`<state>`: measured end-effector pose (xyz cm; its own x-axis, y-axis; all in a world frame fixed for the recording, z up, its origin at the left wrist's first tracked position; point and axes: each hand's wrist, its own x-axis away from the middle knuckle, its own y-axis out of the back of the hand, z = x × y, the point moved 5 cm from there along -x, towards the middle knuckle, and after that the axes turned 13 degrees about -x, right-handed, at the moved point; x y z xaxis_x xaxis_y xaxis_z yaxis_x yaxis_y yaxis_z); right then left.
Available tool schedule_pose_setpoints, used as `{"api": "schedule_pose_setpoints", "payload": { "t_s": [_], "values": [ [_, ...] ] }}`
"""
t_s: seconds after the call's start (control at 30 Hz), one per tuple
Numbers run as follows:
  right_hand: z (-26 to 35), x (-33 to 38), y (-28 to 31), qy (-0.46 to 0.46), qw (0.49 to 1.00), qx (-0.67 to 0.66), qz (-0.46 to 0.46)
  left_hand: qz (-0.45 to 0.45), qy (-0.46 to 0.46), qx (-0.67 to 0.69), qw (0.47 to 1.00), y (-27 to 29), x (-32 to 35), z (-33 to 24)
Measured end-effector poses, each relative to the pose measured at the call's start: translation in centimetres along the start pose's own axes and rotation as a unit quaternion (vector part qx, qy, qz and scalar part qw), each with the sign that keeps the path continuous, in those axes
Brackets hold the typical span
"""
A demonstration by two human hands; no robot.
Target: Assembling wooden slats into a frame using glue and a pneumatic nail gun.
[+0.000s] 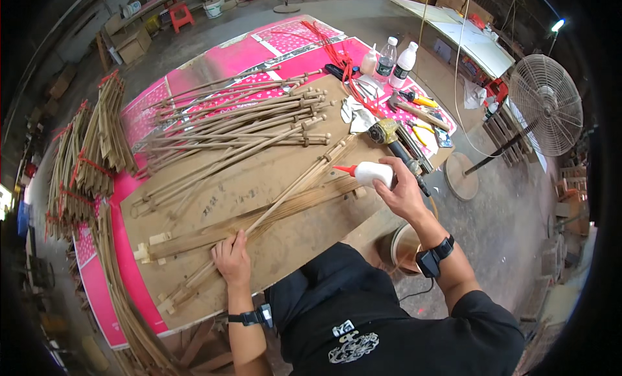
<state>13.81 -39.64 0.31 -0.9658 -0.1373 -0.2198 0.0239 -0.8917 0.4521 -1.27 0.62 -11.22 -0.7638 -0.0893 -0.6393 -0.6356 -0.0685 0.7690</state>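
Near, at the lower edge: black woven shirt (414, 343) with a pale print. Left hand (232, 256), lower centre: thumb and bent fingers pinching a slender pale wooden rod (285, 198), smooth and round, slanting to the upper right over the middle of the frame. Right hand (403, 191), right of centre: thumb and fingers wrapped round a white plastic squeeze bottle (374, 174), tilted on its side, its red cone nozzle pointing left near the rod's upper end; contact cannot be told. Beneath, a flat, striped-grain plank (194, 242) on a stained brown board (311, 230), whose near edge runs diagonally by the shirt, a bare strip lying between plank and edge. Beyond, centre, loose knob-ended wooden sticks (240, 126), lying roughly parallel. Right of these, a yellow-and-dark power tool (389, 135), a crumpled white cloth (356, 113) and a wooden-handled hammer (421, 113) crowd the table corner. Glossy pink sheeting (136, 266) borders the board at left; red-tied stick bundles (110, 130) stack upper left. Far, upper right: round wire-caged fan (547, 94), grey floor (479, 237) stretching below it.
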Motion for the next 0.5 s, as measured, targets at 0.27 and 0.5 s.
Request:
{"api": "schedule_pose_setpoints", "payload": {
  "t_s": [0.27, 0.5],
  "values": [
    [0.3, -1.4, -1.1, 0.025, 0.998, 0.057, -0.002, -0.006, 0.002, 0.003, 1.000, 0.1, 0.1, 0.1],
    [-0.3, -2.3, -1.5, 0.004, 0.998, 0.068, 0.002, -0.009, -0.004, 0.002, 1.000, 0.2, 0.0, 0.0]
  ]
}}
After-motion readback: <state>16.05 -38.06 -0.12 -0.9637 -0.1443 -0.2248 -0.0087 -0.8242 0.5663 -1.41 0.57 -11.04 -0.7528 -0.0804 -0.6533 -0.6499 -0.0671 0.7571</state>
